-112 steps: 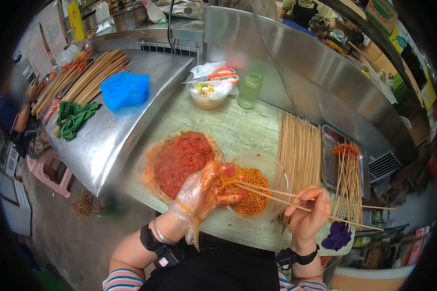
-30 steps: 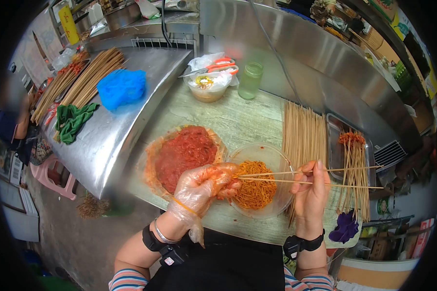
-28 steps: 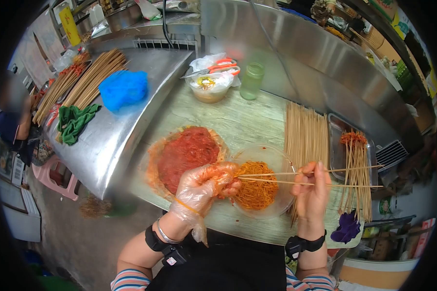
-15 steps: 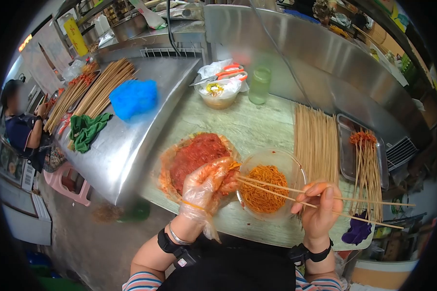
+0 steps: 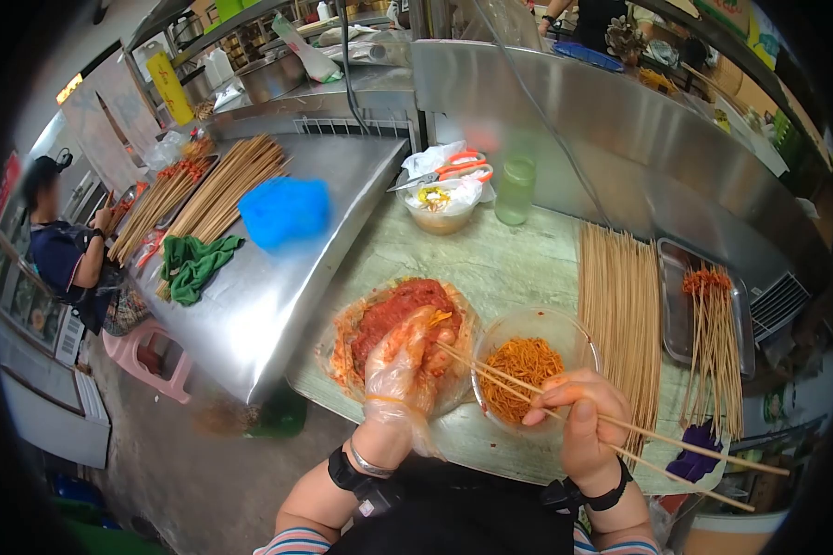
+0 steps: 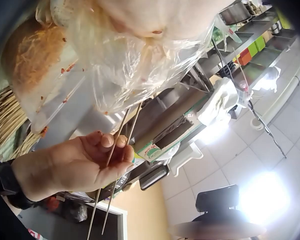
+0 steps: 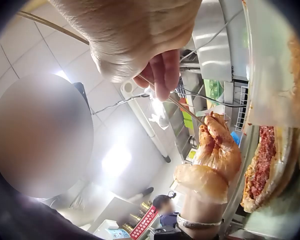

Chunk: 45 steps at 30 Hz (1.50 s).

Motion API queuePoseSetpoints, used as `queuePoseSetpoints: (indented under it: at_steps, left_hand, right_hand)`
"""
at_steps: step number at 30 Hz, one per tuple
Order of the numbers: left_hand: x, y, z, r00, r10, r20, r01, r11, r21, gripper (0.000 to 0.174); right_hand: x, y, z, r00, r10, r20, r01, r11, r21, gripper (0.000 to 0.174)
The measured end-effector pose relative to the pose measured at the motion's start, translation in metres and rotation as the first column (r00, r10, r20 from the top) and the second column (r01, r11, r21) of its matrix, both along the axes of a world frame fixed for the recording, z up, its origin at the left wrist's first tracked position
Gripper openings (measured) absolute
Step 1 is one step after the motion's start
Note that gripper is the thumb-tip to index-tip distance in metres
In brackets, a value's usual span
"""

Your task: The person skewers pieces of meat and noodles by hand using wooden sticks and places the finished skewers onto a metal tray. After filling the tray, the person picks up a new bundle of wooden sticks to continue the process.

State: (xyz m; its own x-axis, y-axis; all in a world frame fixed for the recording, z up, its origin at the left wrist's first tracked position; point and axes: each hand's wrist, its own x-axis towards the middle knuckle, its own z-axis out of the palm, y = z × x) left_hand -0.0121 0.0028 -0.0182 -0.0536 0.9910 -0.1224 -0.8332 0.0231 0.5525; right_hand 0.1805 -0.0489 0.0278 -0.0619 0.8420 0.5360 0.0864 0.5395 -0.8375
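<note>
In the head view my left hand (image 5: 405,365), in a clear plastic glove, curls over the near side of a heap of red minced meat (image 5: 403,307) in a plastic bag. A few orange shreds (image 5: 441,317) show between its thumb and fingers. My right hand (image 5: 585,421), bare, pinches two thin wooden skewers (image 5: 500,377). Their tips reach the gloved fingers, and the skewers slope down to the right. Under them stands a clear bowl (image 5: 587,344) of orange shreds. The right wrist view shows the skewers (image 7: 182,107) meeting the gloved left hand (image 7: 217,147).
Bare skewers (image 5: 618,319) lie in a row right of the bowl. Beyond them, loaded skewers (image 5: 713,342) rest across a metal tray (image 5: 673,268). Scissors (image 5: 453,166) lie on a lined tub (image 5: 441,220) beside a green glass (image 5: 515,191). A person (image 5: 60,231) is at far left.
The head view has shifted. My left hand has moved from the bowl's edge back over the meat. The skewers, nearly level a second ago, now tilt down toward my right hand.
</note>
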Motion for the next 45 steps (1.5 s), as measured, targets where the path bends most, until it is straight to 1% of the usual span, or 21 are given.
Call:
queuePoseSetpoints:
  at_steps: [2,5,8,11,14,17,20,23,26,29,32,35,38,41,45]
  left_hand:
    - [-0.001,0.000,0.002,1.000,0.011,0.014,-0.011,1.000,0.019,0.030]
    - [-0.004,0.000,-0.002,0.998,0.028,0.051,-0.028,1.000,0.012,0.032]
    - [-0.005,0.000,-0.001,0.999,0.037,0.033,-0.036,0.999,-0.022,0.033]
    - [-0.010,0.000,-0.004,0.999,0.008,0.050,-0.006,1.000,-0.029,0.034]
    - [-0.009,0.000,0.000,0.999,0.020,0.029,-0.020,1.000,0.005,0.034]
    - [-0.010,0.000,0.002,0.999,0.008,0.041,-0.008,1.000,0.010,0.036]
    - [-0.010,0.000,0.002,0.999,0.016,0.040,-0.017,0.999,0.030,0.037]
    - [-0.008,-0.002,0.002,0.999,0.004,0.043,-0.005,1.000,0.022,0.037]
    - [-0.005,-0.001,0.002,0.999,0.027,0.018,-0.028,0.998,0.054,0.037]
    - [-0.006,0.000,-0.001,0.999,0.018,0.037,-0.020,0.999,0.046,0.037]
    - [-0.005,-0.002,-0.002,0.998,0.007,0.060,-0.008,1.000,0.015,0.036]
    - [-0.003,-0.003,0.004,0.998,0.039,0.044,-0.038,0.999,-0.018,0.033]
    - [-0.004,0.004,-0.009,0.984,0.140,-0.108,-0.130,0.987,0.096,0.029]
    - [-0.006,0.002,-0.003,0.959,0.157,-0.236,-0.161,0.987,0.004,0.027]
    - [-0.009,0.003,-0.009,0.939,0.193,-0.286,-0.189,0.981,0.039,0.026]
  right_hand:
    - [-0.005,-0.001,0.001,0.999,-0.008,0.050,0.006,1.000,0.030,0.024]
    - [-0.008,0.008,0.005,0.960,-0.017,0.280,-0.057,0.966,0.253,0.017]
    - [-0.013,0.010,0.005,0.936,-0.006,0.351,-0.108,0.947,0.304,0.014]
    - [-0.018,0.012,0.006,0.945,-0.002,0.327,-0.092,0.958,0.272,0.012]
    - [-0.012,0.010,0.012,0.941,0.011,0.338,-0.103,0.961,0.256,0.015]
    - [-0.013,0.003,0.011,0.987,0.022,0.156,-0.041,0.992,0.119,0.019]
    - [-0.009,0.000,0.009,0.985,0.007,0.172,-0.023,0.995,0.096,0.023]
    - [-0.009,0.003,0.007,0.984,-0.017,0.179,-0.010,0.989,0.146,0.023]
    - [-0.009,0.006,0.007,0.975,-0.009,0.223,-0.033,0.983,0.183,0.022]
    - [-0.011,0.005,0.003,0.981,0.024,0.190,-0.049,0.991,0.127,0.016]
    - [-0.014,0.012,0.002,0.946,-0.004,0.325,-0.093,0.955,0.282,0.010]
    - [-0.018,0.011,0.002,0.933,-0.017,0.358,-0.117,0.930,0.347,0.013]
    - [-0.023,0.010,0.003,0.922,-0.044,0.386,-0.120,0.913,0.391,0.016]
    - [-0.030,0.012,0.005,0.917,-0.048,0.397,-0.135,0.897,0.421,0.017]
    - [-0.036,0.013,0.000,0.919,-0.059,0.389,-0.121,0.899,0.421,0.019]
